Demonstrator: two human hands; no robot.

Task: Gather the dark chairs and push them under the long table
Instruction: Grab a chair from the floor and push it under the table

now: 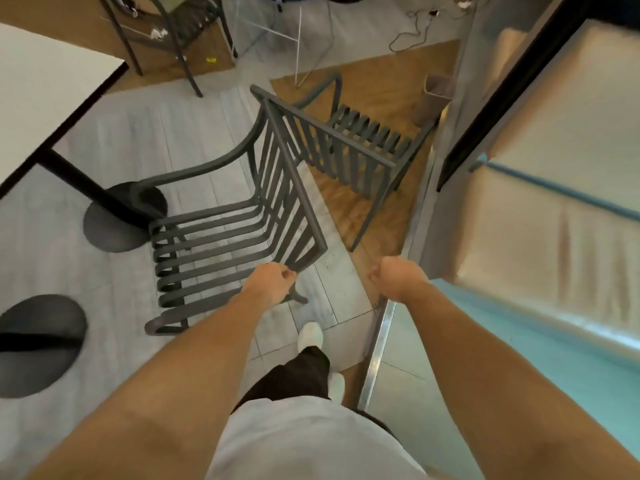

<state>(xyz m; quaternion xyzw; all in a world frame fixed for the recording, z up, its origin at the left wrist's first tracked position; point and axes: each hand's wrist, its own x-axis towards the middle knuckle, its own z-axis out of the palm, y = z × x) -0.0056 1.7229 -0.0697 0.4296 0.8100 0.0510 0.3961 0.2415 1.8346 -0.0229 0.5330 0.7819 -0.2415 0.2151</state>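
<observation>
Early stage | left hand (272,280) grips near chair (221,216) | right hand (394,273) fisted, empty | second chair (360,147) at one o'clock, surface (52,95) at ten o'clock, neither tucked in.

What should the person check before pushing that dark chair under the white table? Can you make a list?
1. Left hand gripping the near chair at its back corner: ok.
2. Right hand holding something: not ok, it is a fist holding nothing.
3. Near chair's seat facing the table: ok.
4. Path clear: not ok, the table's round base sits against the chair's front.
5. Second chair out of the way: ok, it stands behind.
6. All chair feet on the floor: cannot tell.
</observation>
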